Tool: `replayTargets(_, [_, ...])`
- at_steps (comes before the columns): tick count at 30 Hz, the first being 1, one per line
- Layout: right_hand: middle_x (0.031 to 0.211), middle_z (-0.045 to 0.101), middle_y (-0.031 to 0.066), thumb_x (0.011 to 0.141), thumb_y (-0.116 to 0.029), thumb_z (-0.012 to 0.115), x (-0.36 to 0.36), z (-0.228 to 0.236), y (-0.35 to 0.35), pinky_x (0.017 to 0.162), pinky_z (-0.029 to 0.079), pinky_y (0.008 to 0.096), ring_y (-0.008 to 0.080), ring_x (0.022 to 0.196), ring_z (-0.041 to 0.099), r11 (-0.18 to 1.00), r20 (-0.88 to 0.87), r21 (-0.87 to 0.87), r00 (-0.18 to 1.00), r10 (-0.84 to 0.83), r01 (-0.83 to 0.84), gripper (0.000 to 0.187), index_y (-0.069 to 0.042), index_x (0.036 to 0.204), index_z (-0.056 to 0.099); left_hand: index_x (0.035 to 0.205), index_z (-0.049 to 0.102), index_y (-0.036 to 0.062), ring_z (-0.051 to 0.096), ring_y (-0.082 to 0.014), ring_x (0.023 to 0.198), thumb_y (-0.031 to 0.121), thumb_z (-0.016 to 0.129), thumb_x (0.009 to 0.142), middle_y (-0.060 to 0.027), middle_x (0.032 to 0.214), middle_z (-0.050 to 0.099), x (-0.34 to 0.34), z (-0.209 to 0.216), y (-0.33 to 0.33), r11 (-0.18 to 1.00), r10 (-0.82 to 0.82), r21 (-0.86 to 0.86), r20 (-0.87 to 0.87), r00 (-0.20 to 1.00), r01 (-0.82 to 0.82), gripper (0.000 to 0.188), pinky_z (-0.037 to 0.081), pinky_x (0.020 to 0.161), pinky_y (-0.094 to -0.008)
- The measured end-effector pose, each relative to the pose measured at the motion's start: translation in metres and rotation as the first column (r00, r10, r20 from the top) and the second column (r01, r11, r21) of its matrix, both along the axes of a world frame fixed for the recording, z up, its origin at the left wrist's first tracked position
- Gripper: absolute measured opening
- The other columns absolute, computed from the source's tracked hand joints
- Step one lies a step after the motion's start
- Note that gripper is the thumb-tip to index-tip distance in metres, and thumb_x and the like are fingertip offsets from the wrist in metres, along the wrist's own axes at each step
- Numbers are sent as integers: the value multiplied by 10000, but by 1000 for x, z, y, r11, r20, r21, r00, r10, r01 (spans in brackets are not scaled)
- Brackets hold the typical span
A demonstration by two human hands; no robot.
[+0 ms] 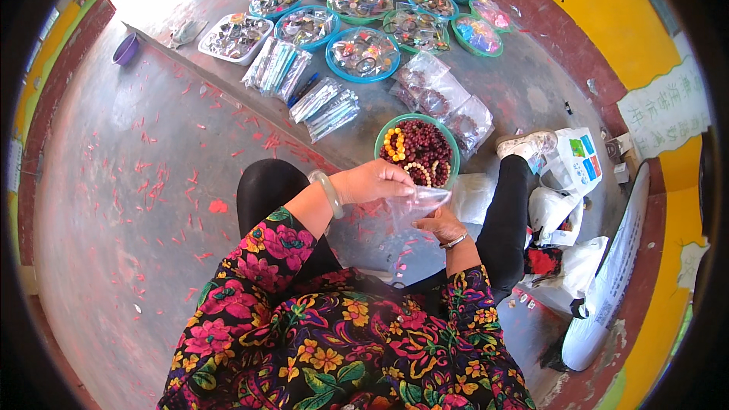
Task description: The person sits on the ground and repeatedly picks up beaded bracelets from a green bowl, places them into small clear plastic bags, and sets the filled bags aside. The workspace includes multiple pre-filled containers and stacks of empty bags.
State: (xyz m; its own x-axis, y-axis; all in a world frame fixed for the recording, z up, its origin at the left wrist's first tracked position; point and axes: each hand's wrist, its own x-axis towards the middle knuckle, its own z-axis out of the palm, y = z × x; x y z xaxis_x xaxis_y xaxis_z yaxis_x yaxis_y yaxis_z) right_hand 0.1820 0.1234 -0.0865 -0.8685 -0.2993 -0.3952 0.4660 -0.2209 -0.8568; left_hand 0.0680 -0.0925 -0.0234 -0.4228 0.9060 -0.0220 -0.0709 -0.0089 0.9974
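Note:
A small clear plastic bag [416, 206] is stretched between my two hands. The fingers of my left hand [373, 181] pinch its upper edge; that wrist wears a pale bangle. Lower and to the right, my right hand [442, 225] grips the bag's other side, fingers partly hidden. Just beyond the hands stands a green basin [457, 153] full of dark red bead bracelets [427, 140]. Among them lie a yellow bead bracelet [395, 144] and some cream-coloured beads. Whether anything is inside the bag, I cannot tell.
Several basins of packaged small goods [363, 53] spread across the floor ahead. Nearer lie bundles of bagged pens [325, 108] and bagged bracelets [444, 99]. Clear bags [472, 197] rest beside the green basin. White carrier bags [571, 163] crowd my right leg; a purple bowl [126, 49] sits far left.

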Motion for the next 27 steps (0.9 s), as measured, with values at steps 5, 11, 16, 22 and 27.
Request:
replayTargets(5, [890,643,42,772,-45,624,-2,-2,-5,765,484,275,141,806,607,996,-20,-80,999,43,-44,213,-26,984,607,946,614,-4,573,-102,813,133,537,874,-43,892,630,-6,-17,3,948,234,78,487,842,-308,173,452,766,-255])
replayTargets(11, [1039,606,101,825,-77,560,-4,19,-8,812,474,331,195,902,597,923,41,-309,973,-229,230,288,-10,1105,544,1129,522,60,535,-125,982,444,526,847,-40,1084,571,-6,-15,7,890,442,-164,532,722,-425,477,433,834,-333])
replayTargets(16, [1089,583,106,837,-109,559,-8,28,-9,847,464,359,211,954,581,840,41,-399,922,-385,369,330,4,1143,511,1211,449,41,534,-107,888,408,619,781,-60,1051,551,11,-7,13,991,64,67,543,837,-119,590,445,711,-306])
replayTargets(22, [1065,582,71,841,-127,564,-11,29,-13,856,462,353,189,962,572,817,162,-376,899,-407,438,345,-38,1165,486,1086,507,-7,552,-117,666,55,540,830,-54,863,575,22,-21,19,965,263,-166,554,790,-205,266,428,550,-233])
replayTargets(27, [1056,586,51,791,-90,616,-7,24,-9,840,472,350,190,961,574,884,222,-297,926,-305,362,364,-44,1135,507,1035,526,-7,535,-118,615,46,531,822,-61,832,568,22,-23,21,944,324,-227,497,805,-240,219,427,518,-251])
